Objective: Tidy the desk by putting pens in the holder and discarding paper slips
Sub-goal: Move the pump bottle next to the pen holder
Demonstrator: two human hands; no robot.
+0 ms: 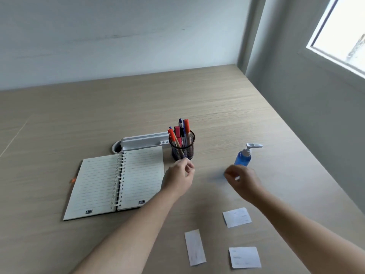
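Head view: your left hand (pixel 180 176) hovers at center frame just below the mesh pen holder (pixel 182 146), fingers loosely curled and holding nothing you can see. Your right hand (pixel 242 181) sits to its right, just below the blue pump bottle (pixel 244 157) — something small and white shows at the pinched fingertips, too blurred to name. The holder already stands full of pens (pixel 181 131). Three paper slips (pixel 237 217) lie flat at lower right, below both hands and apart from them.
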